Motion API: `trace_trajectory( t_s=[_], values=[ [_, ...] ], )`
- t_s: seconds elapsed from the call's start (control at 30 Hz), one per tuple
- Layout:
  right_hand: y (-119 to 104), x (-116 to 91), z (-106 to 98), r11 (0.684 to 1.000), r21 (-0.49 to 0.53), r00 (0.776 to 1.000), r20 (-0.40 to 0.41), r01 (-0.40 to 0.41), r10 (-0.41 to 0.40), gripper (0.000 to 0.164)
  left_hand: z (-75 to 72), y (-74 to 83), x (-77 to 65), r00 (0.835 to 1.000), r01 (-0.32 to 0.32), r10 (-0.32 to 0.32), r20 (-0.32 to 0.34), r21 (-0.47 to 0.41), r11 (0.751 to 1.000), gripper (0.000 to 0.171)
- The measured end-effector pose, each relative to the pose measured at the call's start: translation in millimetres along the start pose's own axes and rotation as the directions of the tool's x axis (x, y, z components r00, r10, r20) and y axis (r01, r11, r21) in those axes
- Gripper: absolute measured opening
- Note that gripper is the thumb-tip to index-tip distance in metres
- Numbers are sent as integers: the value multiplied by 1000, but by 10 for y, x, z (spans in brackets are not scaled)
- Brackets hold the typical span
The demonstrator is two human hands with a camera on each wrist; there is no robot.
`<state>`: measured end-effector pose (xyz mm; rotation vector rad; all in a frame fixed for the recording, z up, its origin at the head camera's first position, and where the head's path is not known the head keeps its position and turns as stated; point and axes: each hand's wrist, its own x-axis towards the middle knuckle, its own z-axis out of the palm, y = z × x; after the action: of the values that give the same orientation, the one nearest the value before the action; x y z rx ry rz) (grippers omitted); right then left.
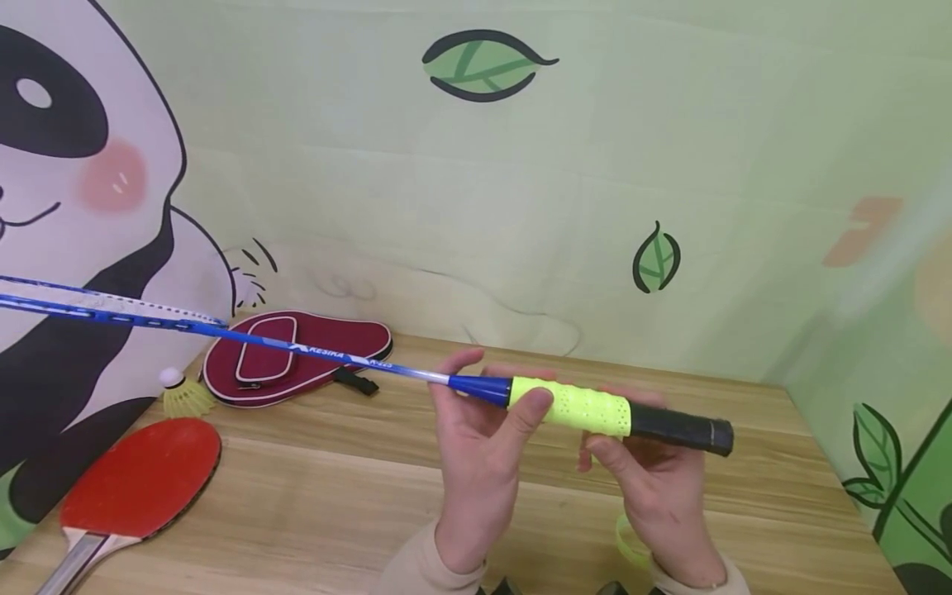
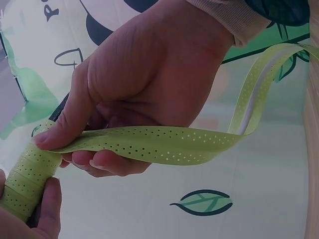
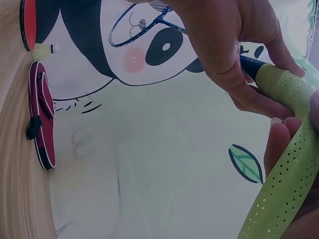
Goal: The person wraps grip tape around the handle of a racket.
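Note:
A blue badminton racket (image 1: 320, 350) is held in the air above the table, its head running off the left edge of the head view. Bright yellow-green perforated grip tape (image 1: 573, 407) is wound around the upper handle, and the butt end (image 1: 680, 429) remains black. My left hand (image 1: 479, 467) grips the handle near the blue cone, thumb across the wound tape. At the tape's lower edge, my right hand (image 1: 665, 496) pinches the tape against the handle. A loose tape strip (image 2: 164, 144) runs over the right fingers and trails away in the left wrist view.
On the wooden table (image 1: 320, 487), a red table tennis paddle (image 1: 145, 479) lies at left. Behind it are a yellow shuttlecock (image 1: 186, 397) and a maroon paddle case (image 1: 338, 335). A printed panda and leaf backdrop (image 1: 521, 207) stands along the back edge.

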<state>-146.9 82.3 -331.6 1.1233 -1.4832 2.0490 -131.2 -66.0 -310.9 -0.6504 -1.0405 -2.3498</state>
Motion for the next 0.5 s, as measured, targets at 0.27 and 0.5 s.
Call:
trace_trajectory(
  t_s=[0.27,0.5],
  values=[
    [34,-12,14,998,47,999,-4,37,-37,45,16,7,-10,998,31,-30,-50,23,999,60],
    [42,-3,3,1000,3,999,-44,19,-19,32,40,12,3,999,24,-19,44,-121,992,67]
  ],
)
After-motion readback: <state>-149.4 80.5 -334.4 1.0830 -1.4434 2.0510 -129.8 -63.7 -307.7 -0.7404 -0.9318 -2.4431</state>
